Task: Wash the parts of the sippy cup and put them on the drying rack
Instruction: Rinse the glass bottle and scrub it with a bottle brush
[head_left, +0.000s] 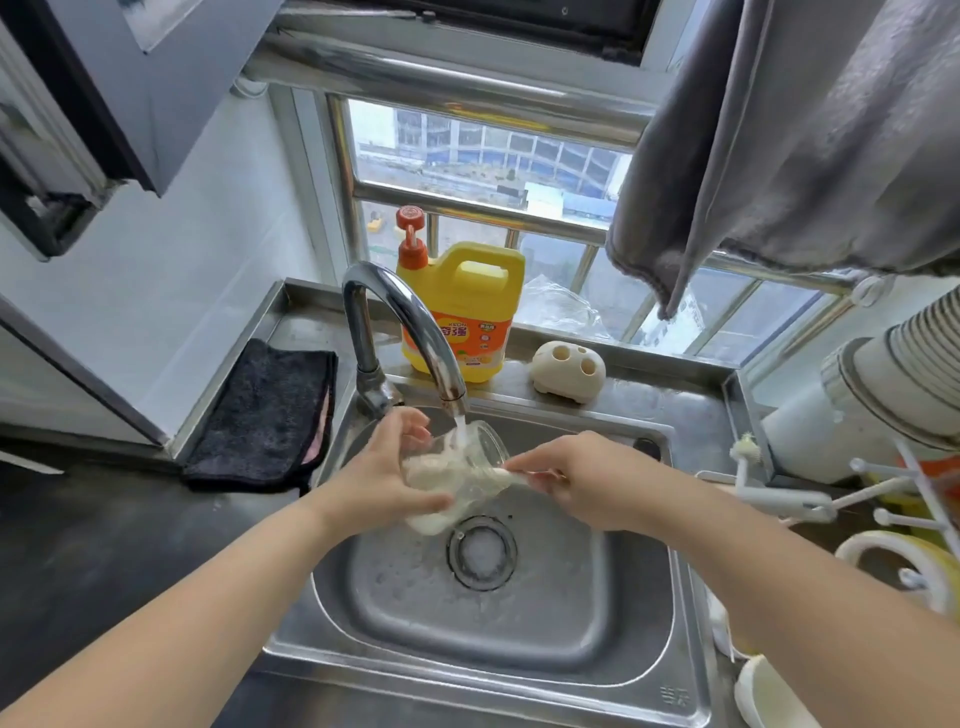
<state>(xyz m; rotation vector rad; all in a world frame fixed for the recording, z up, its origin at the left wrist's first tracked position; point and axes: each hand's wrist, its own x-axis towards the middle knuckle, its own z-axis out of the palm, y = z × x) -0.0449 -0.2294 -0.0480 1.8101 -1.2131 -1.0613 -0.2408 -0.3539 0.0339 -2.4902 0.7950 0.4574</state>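
Head view: your left hand (387, 480) wraps the clear cup body (457, 475) under the faucet (410, 327); right hand (576, 480) pinches a brush handle (535, 475). Wet, likely slippery; grip its sides.

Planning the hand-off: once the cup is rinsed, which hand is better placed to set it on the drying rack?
Probably the right hand: the drying rack stands on its side, but it must free its brush first; the left hand grips the cup.

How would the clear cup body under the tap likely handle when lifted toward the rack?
Probably slippery: the clear cup body is wet and sudsy under the running faucet. Likely light, since the left hand alone cradles it. Being round, it may roll if laid sideways.
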